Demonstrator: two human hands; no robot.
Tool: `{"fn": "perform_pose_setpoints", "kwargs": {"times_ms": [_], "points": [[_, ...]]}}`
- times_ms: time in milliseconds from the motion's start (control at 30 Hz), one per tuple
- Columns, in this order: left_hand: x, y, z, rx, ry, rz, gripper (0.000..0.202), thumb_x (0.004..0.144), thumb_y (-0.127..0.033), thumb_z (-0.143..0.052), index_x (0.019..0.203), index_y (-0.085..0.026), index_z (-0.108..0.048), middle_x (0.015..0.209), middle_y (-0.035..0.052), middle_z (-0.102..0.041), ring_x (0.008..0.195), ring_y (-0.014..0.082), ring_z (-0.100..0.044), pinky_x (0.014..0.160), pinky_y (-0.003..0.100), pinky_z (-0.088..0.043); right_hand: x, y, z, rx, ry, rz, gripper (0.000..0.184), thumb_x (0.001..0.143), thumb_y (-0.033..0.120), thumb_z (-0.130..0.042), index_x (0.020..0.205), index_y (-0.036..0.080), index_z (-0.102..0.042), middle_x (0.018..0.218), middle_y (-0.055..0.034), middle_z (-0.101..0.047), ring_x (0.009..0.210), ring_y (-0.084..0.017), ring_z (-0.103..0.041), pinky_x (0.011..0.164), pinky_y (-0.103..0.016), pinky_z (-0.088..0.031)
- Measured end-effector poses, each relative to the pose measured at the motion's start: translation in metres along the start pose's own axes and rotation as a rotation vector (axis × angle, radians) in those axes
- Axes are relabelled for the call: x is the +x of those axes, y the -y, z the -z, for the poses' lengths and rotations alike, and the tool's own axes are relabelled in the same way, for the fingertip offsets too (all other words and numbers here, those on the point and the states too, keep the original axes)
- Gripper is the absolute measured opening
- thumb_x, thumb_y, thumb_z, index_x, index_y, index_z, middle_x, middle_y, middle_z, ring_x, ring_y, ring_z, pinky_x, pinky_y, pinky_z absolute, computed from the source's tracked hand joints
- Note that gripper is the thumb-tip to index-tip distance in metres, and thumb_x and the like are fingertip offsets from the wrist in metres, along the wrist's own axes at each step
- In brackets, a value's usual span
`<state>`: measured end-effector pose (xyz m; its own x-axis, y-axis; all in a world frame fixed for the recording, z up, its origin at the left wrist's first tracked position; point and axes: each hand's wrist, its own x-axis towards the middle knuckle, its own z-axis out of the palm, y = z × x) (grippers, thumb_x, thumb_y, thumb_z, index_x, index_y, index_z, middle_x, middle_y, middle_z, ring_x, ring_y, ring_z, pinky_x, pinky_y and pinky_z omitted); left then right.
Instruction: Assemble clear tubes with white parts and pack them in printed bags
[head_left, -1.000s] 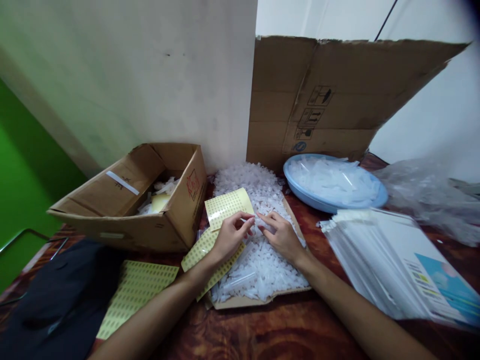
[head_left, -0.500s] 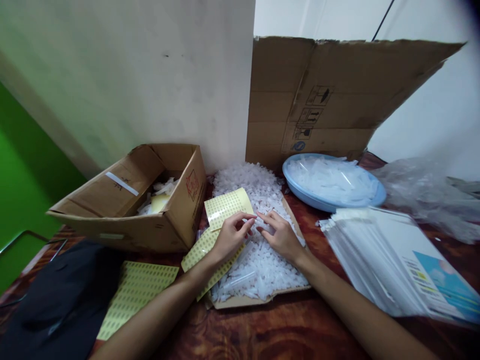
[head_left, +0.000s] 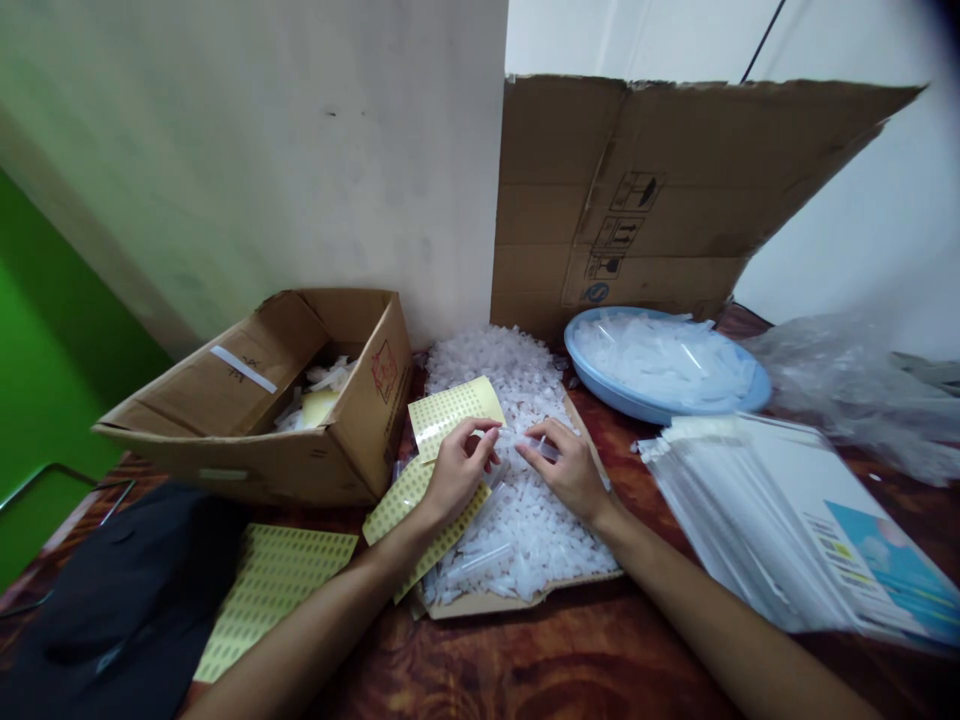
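Observation:
Over a heap of small translucent white plastic pieces [head_left: 540, 520], my two hands face each other with the fingertips a little apart. Between the thumb and fingers of my right hand [head_left: 568, 470] is a clear plastic tube [head_left: 546, 450]. My left hand [head_left: 459, 470] is closed in a pinch at the tube's left side; what lies in its fingertips is small and clear, and I cannot make it out. Beside and under the left wrist are yellow sticker sheets [head_left: 442, 412] with rows of small oval marks. A longer clear tube lies on the heap's near part.
An open cardboard box [head_left: 352, 465] stands left, with scraps inside. At the right are a blue basin [head_left: 645, 405] full of clear plastic pieces and a stack of clear sleeves [head_left: 739, 510]. Black cloth [head_left: 127, 600] and another sticker sheet [head_left: 277, 580] lie front left. A cardboard panel [head_left: 675, 180] leans behind.
My fingertips have drawn slightly apart, my right hand shifting a little to the right. The clear tube in its fingers now shows more plainly.

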<state>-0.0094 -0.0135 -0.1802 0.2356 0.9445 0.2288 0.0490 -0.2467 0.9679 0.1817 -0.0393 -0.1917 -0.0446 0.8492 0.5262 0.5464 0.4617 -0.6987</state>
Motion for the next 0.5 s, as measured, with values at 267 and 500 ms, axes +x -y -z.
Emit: {"fn": "perform_pose_setpoints", "kwargs": {"times_ms": [267, 500], "points": [[-0.0005, 0.0002, 0.0009, -0.004, 0.031, 0.01, 0.032, 0.096, -0.044, -0.064, 0.106, -0.015, -0.072, 0.07, 0.0007, -0.064, 0.06, 0.0137, -0.058, 0.058, 0.024, -0.045, 0.0001, -0.0009, 0.0, 0.038, 0.033, -0.007, 0.018, 0.099, 0.038, -0.065, 0.1, 0.022, -0.072, 0.093, -0.0057, -0.07, 0.083, -0.022, -0.065, 0.073, -0.033, -0.05], [-0.0004, -0.0007, 0.0003, -0.024, -0.003, -0.017, 0.031, 0.097, -0.043, -0.063, 0.105, -0.015, -0.073, 0.071, 0.0007, -0.064, 0.06, 0.0129, -0.057, 0.058, 0.024, -0.045, -0.0002, -0.0033, 0.0001, 0.095, 0.07, 0.002, 0.018, 0.099, 0.038, -0.065, 0.101, 0.022, -0.073, 0.094, -0.0059, -0.07, 0.083, -0.022, -0.066, 0.073, -0.033, -0.051]]}}
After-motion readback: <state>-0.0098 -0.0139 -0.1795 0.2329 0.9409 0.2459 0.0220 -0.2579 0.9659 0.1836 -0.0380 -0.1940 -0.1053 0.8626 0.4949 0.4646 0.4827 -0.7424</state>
